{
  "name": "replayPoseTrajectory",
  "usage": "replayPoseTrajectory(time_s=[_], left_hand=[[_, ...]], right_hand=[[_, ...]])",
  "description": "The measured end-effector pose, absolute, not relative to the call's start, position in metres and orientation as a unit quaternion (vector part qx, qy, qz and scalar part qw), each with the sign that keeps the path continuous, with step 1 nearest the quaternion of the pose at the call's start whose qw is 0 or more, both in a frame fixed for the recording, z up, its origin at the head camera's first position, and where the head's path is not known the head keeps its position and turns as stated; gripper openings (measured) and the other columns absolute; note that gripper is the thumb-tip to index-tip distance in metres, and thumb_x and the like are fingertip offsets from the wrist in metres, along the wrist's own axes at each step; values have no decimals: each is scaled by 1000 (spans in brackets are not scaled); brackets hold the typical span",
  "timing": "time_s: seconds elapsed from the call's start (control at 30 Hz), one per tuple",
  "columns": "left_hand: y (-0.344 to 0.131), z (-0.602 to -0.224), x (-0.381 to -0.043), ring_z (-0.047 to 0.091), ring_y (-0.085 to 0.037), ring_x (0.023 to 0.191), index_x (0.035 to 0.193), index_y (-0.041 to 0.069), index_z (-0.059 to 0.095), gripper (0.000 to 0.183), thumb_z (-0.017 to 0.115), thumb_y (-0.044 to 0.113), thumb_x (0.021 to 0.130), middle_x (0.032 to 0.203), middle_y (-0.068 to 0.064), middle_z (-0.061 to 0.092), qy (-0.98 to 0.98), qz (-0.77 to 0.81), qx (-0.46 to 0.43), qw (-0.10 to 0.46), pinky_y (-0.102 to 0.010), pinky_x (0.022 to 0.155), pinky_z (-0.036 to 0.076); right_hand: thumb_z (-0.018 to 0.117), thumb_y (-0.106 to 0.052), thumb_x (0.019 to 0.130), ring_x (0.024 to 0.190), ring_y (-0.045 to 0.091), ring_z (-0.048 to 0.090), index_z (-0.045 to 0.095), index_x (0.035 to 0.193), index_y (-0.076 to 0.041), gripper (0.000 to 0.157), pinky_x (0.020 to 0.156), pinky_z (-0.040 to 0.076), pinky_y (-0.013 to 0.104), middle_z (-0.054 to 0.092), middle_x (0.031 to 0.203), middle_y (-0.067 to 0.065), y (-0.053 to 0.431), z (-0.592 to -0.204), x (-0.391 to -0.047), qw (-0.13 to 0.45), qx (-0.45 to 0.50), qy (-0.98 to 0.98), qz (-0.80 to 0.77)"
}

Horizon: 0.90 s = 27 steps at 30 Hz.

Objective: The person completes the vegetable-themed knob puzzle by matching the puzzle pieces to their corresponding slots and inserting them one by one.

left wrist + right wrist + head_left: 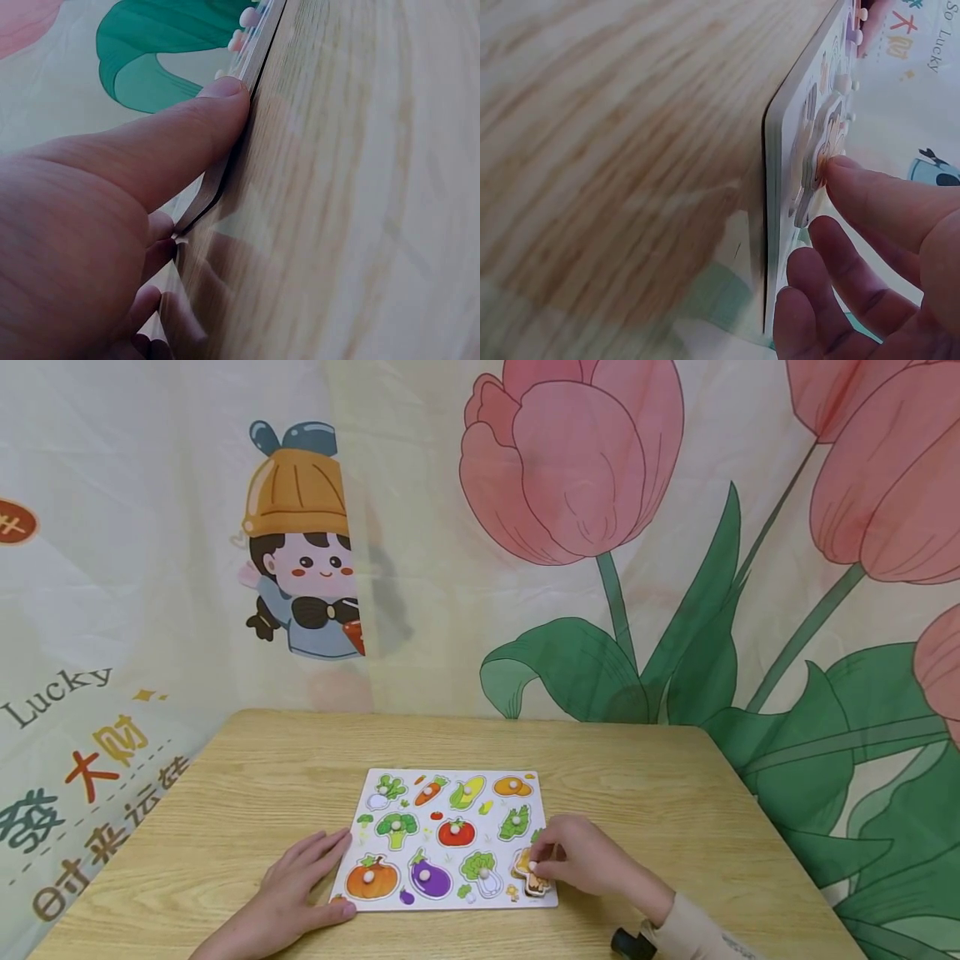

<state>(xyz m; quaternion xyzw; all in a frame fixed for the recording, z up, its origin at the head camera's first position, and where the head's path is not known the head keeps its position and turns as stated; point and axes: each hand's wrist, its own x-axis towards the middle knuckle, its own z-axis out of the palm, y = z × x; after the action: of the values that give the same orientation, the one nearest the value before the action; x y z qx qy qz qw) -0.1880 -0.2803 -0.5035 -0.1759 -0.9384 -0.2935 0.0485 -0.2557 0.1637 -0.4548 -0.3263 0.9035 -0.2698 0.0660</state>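
Note:
A white wooden knob-puzzle board (420, 906) lies flat on the table with vegetable pieces in it, among them a pumpkin (384, 880), an eggplant (431, 878) and a tomato (457, 835). At its lower right corner my right hand (581, 853) pinches an orange-brown puzzle piece (537, 885) with thumb and fingers. In the right wrist view this puzzle piece (817, 169) stands slightly off the board's face, tilted over its outline. My left hand (292, 881) rests at the board's lower left corner, thumb (217, 101) pressed on the edge, fingers lying extended along the left side.
The wooden table (262, 760) surrounds the board on all sides. Behind it hangs a printed cloth (420, 635) with tulips and a cartoon figure. A black strap piece (633, 943) sits by the right wrist.

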Motion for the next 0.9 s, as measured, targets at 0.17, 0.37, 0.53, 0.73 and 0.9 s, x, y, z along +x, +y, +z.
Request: replayPoseTrajectory(time_s=[0.17, 0.37, 0.53, 0.73, 0.9], left_hand=[[-281, -504, -188, 28, -52, 149, 159, 4, 49, 95, 85, 52, 85, 163, -22, 45, -939, -293, -173, 45, -80, 107, 23], [-282, -505, -188, 28, -50, 150, 159, 5, 48, 95, 85, 54, 85, 163, -20, 45, -943, -284, -169, 45, -79, 108, 24], [-282, -506, -188, 29, -50, 149, 159, 5, 49, 95, 85, 53, 85, 163, -21, 46, -943, -281, -172, 53, -78, 108, 24], [-281, -505, -189, 30, -51, 149, 158, 4, 50, 94, 85, 52, 85, 162, -22, 46, -941, -282, -177, 63, -79, 107, 25], [-280, -504, -188, 29, -51, 150, 159, 5, 49, 95, 85, 53, 85, 163, -23, 45, -941, -287, -170, 49, -81, 106, 26]], right_hand=[[83, -19, 95, 77, 5, 57, 79, 93, -23, 6, 67, 49, 21, 61, 86, -16, 159, -456, -256, 74, -325, 905, -264], [83, -21, 95, 77, 6, 56, 78, 92, -26, 8, 67, 48, 20, 61, 87, -18, 156, -458, -258, 79, -316, 912, -247], [83, -21, 95, 77, 7, 56, 79, 92, -25, 6, 67, 48, 21, 60, 86, -17, 155, -458, -258, 81, -310, 916, -241], [83, -22, 95, 74, 4, 54, 80, 93, -26, 6, 66, 47, 20, 58, 84, -17, 155, -458, -258, 75, -312, 919, -227], [84, -21, 94, 74, 4, 53, 80, 93, -25, 6, 65, 48, 20, 57, 83, -17, 154, -460, -257, 71, -315, 919, -225]])
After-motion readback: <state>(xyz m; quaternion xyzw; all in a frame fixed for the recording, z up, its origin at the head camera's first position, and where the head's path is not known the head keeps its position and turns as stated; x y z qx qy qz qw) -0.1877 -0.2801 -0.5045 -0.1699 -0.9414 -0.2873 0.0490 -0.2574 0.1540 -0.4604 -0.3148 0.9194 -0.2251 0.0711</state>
